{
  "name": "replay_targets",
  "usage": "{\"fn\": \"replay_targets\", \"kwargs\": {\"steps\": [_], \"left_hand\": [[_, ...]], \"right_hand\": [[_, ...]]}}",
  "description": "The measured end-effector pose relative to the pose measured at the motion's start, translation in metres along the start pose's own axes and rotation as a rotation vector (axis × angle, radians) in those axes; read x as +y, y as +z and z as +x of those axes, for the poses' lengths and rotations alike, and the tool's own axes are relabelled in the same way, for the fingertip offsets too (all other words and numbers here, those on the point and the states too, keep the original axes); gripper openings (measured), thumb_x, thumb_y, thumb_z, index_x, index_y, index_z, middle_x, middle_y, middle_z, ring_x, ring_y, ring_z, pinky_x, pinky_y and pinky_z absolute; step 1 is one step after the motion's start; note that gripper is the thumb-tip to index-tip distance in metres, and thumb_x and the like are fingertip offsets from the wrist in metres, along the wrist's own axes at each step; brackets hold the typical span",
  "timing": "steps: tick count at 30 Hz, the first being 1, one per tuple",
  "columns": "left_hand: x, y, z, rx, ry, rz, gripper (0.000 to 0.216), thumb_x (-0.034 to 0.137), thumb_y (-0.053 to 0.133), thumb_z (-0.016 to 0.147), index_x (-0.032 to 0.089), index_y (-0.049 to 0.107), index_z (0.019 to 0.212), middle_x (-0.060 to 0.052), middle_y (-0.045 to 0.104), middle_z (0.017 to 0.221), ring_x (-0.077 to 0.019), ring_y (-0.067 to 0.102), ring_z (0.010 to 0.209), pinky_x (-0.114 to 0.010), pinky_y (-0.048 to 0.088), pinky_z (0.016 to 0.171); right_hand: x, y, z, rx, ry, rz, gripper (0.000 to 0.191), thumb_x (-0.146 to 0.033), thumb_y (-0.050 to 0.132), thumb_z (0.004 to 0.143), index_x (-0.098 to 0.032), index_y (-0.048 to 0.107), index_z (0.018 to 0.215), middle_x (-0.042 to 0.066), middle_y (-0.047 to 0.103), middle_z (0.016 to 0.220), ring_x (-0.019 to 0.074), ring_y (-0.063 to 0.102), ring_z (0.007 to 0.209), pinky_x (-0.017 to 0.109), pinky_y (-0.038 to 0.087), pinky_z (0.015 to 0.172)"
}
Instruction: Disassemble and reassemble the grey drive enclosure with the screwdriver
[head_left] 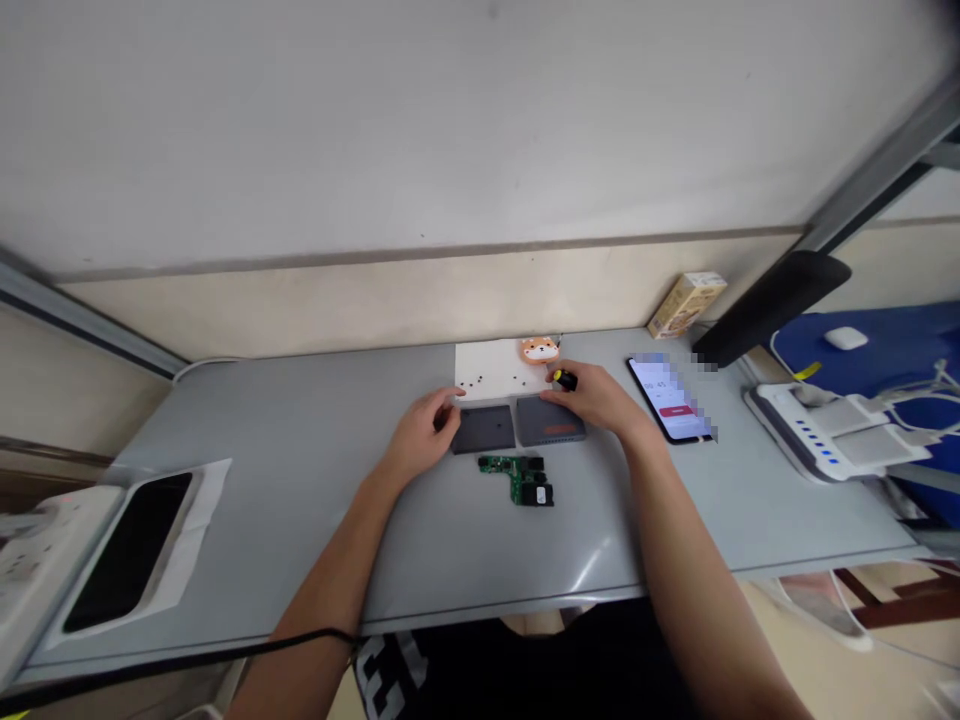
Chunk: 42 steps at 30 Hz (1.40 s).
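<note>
Two forearms stretched up the grey table toward one green circuit board. Just beyond the board lay two dark shells, the left case half and the right case half. Beyond-left of the board, the left hand touched the left case half with curled fingers; grip, couldn't tell. Beyond-right of it, the right hand pinched one yellow-tipped screwdriver. Farther beyond the board sat one white sheet, its screws too small to count.
</note>
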<state>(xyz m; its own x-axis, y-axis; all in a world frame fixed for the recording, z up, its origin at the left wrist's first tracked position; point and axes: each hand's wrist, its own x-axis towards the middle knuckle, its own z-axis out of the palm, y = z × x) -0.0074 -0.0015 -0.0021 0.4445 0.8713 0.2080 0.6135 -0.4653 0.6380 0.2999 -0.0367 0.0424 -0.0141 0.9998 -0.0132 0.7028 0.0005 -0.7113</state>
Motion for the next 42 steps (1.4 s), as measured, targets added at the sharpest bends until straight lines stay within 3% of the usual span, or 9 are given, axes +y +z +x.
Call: {"fn": "replay_targets", "kwargs": {"steps": [3,7,15,21,25,30,34,42], "left_hand": [[0.002,0.000,-0.001,0.009,-0.013,0.025,0.033,0.031,0.046,0.101,0.023,0.059,0.129,0.000,0.059,0.080,-0.0166,0.057,0.074,-0.032,0.050,0.078],[0.005,0.000,-0.002,0.021,-0.016,0.089,0.034,0.030,0.045,0.101,0.024,0.058,0.133,-0.002,0.062,0.084,-0.0182,0.060,0.080,-0.034,0.051,0.082],[0.009,-0.002,-0.004,0.035,0.012,0.128,0.033,0.029,0.044,0.102,0.023,0.060,0.130,-0.006,0.070,0.101,-0.0222,0.066,0.097,-0.039,0.052,0.096],[0.003,0.001,-0.003,0.031,0.042,0.129,0.032,0.029,0.043,0.103,0.022,0.061,0.129,-0.008,0.071,0.113,-0.0229,0.066,0.104,-0.040,0.051,0.099],[0.002,0.002,-0.003,0.043,0.065,0.117,0.032,0.029,0.042,0.103,0.022,0.061,0.129,-0.008,0.071,0.117,-0.0222,0.066,0.106,-0.039,0.051,0.099],[0.006,0.002,-0.003,0.042,0.047,0.126,0.033,0.029,0.040,0.103,0.022,0.062,0.126,-0.008,0.071,0.119,-0.0235,0.066,0.110,-0.041,0.051,0.101],[0.008,0.002,-0.002,0.060,0.054,0.116,0.032,0.028,0.040,0.102,0.022,0.063,0.124,-0.008,0.072,0.119,-0.0231,0.066,0.108,-0.040,0.051,0.101],[0.003,0.006,-0.001,0.087,0.040,0.119,0.028,0.027,0.043,0.101,0.022,0.067,0.114,-0.007,0.072,0.110,-0.0212,0.066,0.099,-0.037,0.051,0.094]], "right_hand": [[0.000,-0.001,-0.001,0.012,-0.002,-0.022,0.034,-0.040,0.070,0.085,-0.026,0.072,0.116,0.003,0.076,0.094,0.0191,0.064,0.076,0.030,0.045,0.071],[0.000,-0.001,-0.001,0.062,-0.048,-0.069,0.040,-0.038,0.075,0.082,-0.026,0.071,0.119,0.008,0.074,0.117,0.0250,0.067,0.099,0.034,0.047,0.084],[-0.003,-0.001,-0.001,-0.046,-0.041,-0.076,0.016,-0.035,0.069,0.086,-0.024,0.067,0.097,0.001,0.071,0.084,0.0169,0.061,0.072,0.029,0.044,0.067],[-0.002,0.007,-0.005,-0.045,-0.040,0.041,0.024,-0.036,0.070,0.084,-0.025,0.067,0.105,0.005,0.071,0.100,0.0172,0.063,0.072,0.030,0.050,0.061],[-0.001,0.010,-0.005,-0.097,-0.016,0.079,0.028,-0.038,0.070,0.085,-0.026,0.066,0.110,0.004,0.071,0.094,0.0168,0.064,0.067,0.030,0.050,0.059],[-0.006,0.009,-0.003,-0.043,-0.043,-0.066,0.025,-0.038,0.072,0.084,-0.026,0.068,0.105,0.003,0.072,0.091,0.0185,0.064,0.072,0.031,0.049,0.066],[-0.008,0.011,-0.001,-0.016,-0.082,-0.106,0.032,-0.036,0.073,0.085,-0.027,0.068,0.115,0.005,0.075,0.102,0.0214,0.067,0.087,0.031,0.048,0.074],[-0.009,0.019,-0.001,0.069,-0.155,-0.203,0.027,-0.039,0.060,0.094,-0.022,0.068,0.114,0.008,0.076,0.104,0.0227,0.067,0.089,0.030,0.043,0.073]]}}
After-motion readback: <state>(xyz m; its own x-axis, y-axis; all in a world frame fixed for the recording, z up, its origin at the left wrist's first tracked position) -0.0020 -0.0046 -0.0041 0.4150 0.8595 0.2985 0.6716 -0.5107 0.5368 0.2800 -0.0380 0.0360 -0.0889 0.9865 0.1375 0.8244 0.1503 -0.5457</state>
